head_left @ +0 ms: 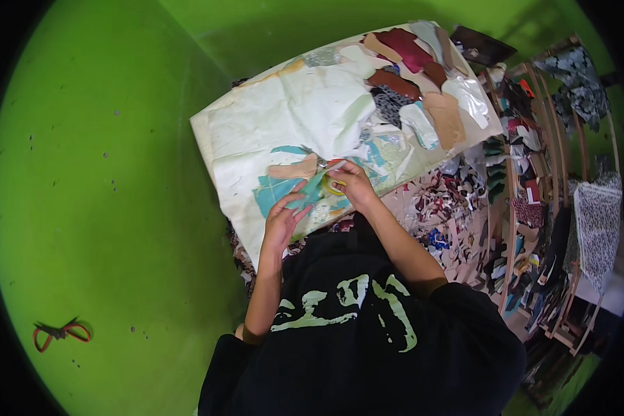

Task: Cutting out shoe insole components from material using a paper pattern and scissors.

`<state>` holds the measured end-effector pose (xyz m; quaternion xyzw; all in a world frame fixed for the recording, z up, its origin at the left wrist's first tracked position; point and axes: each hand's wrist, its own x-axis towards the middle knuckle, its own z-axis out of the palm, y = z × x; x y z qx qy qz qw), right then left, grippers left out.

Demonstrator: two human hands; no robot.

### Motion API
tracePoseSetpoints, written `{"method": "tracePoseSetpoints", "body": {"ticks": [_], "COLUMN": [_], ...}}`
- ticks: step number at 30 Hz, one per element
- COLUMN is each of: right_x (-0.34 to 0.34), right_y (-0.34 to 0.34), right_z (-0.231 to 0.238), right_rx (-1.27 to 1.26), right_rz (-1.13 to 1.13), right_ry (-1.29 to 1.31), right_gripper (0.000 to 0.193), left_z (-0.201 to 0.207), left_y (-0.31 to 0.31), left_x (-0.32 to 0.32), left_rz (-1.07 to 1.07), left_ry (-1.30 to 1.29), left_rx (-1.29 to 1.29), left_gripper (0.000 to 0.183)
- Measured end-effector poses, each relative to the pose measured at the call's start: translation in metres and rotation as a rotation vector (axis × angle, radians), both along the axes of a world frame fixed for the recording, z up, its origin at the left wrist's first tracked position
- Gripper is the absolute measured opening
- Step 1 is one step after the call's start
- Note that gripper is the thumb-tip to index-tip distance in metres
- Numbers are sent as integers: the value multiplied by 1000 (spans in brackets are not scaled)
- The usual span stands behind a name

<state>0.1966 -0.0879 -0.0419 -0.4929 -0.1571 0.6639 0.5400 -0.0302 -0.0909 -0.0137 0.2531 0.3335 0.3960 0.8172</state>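
Note:
A teal sheet of material [274, 196] lies at the near part of the table, under a beige sole-shaped piece [292, 169]. My left hand [281, 220] grips the near edge of the teal sheet, its fingers spread over it. In my right hand [354, 186] is a pair of scissors [335, 186] with yellow loop handles. Its blades are close to the right end of the beige piece and partly hidden by my fingers. A narrow teal scrap [290, 149] lies just beyond.
The table [243, 132] has a crumpled whitish cover. Cut pieces in maroon [403, 48], brown [394, 83] and tan [445, 119] are spread at its far right. Many scraps [451, 208] cover the floor to the right, beside a wooden rack [513, 229]. Red-handled scissors [62, 331] hang on the green wall.

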Motion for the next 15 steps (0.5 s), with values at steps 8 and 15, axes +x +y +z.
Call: {"method": "tracePoseSetpoints", "body": {"ticks": [8, 15], "right_x": [98, 160], "right_y": [-21, -33], "right_z": [9, -11], "right_rx": [277, 269], "right_rz": [-112, 94], "right_ry": [494, 371], "right_gripper": [27, 26], "left_z": [29, -20], "left_y": [3, 19], "left_x": [110, 210], "left_rz": [-353, -358], "left_ry": [-90, 558], "left_rx": [47, 289], "left_gripper": [36, 38]}}
